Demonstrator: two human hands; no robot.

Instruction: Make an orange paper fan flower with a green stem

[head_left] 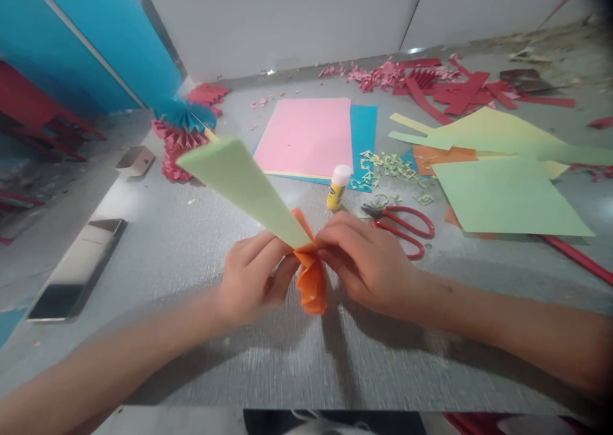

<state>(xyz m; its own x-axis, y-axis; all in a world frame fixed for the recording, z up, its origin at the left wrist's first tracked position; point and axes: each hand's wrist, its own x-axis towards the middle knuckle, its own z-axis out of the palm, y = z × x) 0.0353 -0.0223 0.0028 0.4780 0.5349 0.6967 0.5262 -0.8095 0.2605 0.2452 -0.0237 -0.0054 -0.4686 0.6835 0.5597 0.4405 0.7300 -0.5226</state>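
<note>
Head view: left hand (253,276) and right hand (366,262) grip orange paper (312,283), hiding one end of green paper (242,189).

Left forearm (115,352) and right forearm (507,323) angled inward, wrists low and well behind the fingers. Left hand (253,278) curled, fingers bent toward the right fingertips; right hand (368,262) turned downward, knuckles raised behind its fingers, fingertips just beside the left ones.

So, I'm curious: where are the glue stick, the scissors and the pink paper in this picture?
Glue stick (338,195): head view, on its yellow label.
Scissors (405,215): head view, on a red handle.
Pink paper (304,136): head view, on the middle of the sheet.
</note>
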